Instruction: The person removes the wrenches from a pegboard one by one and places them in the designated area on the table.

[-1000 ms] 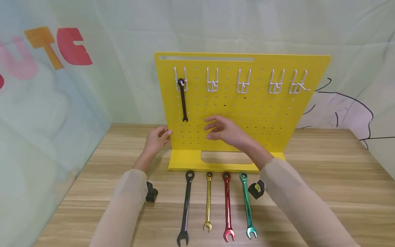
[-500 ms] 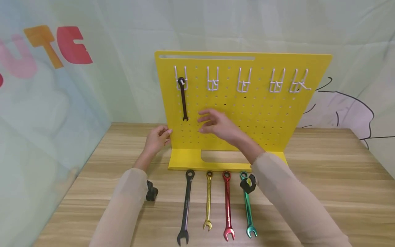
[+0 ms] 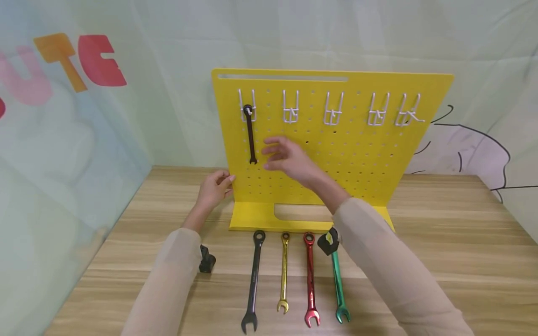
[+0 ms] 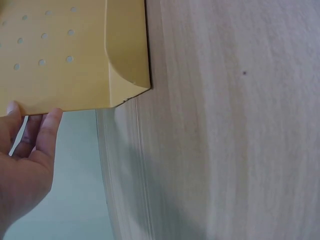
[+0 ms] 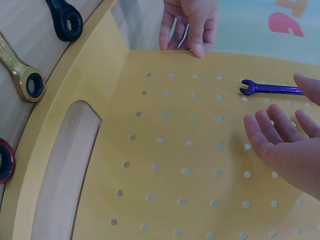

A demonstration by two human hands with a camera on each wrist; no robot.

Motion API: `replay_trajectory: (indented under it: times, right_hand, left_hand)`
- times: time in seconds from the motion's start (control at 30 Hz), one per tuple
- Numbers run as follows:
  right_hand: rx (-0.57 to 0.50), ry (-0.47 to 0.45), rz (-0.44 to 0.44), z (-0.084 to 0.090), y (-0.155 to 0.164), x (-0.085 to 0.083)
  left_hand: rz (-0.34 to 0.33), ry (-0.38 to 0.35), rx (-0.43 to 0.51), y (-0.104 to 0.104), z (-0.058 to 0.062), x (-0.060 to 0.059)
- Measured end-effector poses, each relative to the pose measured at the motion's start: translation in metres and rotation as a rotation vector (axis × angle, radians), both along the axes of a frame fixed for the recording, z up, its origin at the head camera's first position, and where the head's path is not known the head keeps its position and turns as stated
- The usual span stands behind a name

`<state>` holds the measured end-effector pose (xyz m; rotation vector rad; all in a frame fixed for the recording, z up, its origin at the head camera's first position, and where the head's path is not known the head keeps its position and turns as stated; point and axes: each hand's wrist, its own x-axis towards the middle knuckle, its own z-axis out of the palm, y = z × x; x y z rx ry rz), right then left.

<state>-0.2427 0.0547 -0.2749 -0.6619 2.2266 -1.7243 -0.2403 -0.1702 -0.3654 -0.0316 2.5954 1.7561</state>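
Observation:
A yellow pegboard (image 3: 357, 154) stands upright on the table. My left hand (image 3: 214, 189) grips its left edge low down; in the right wrist view the thumb of this left hand (image 5: 192, 22) lies at the front of the edge, other fingers partly behind. A small dark combination wrench (image 3: 251, 135) hangs by its ring end from the leftmost white hook, jaw end downward. My right hand (image 3: 290, 161) is just right of this wrench, fingers loosely bent and holding nothing. In the right wrist view the hanging wrench (image 5: 272, 89) looks purple, beside the right hand (image 5: 290, 147).
Before the board lie a large dark wrench (image 3: 254, 280), a gold wrench (image 3: 284, 275), a red wrench (image 3: 310, 280) and a green wrench (image 3: 338, 289), partly covered by the right wrist camera (image 3: 328, 241). More white hooks (image 3: 291, 115) line the board's top. A printed cloth (image 3: 180, 93) hangs behind.
My right hand has moved left and up across the board, closer to the hanging wrench. Its wrist camera now covers the green wrench's ring end. The left hand stays at the board's edge.

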Motion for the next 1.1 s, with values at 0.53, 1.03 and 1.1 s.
replay_trajectory:
  times: [0.53,1.03,1.1]
  right_hand:
    - [-0.019,0.037,-0.026,0.017,-0.017,0.001]
    - [-0.061,-0.013,-0.025,0.019,-0.022,0.001]
    - [-0.074,-0.023,-0.017,0.02,-0.022,0.002]
  left_hand:
    - [0.005,0.011,-0.003,0.001,-0.003,-0.002]
    - [0.008,0.018,-0.008,0.002,-0.002,-0.001]
    - [0.009,0.022,-0.017,0.002,-0.002,-0.001]
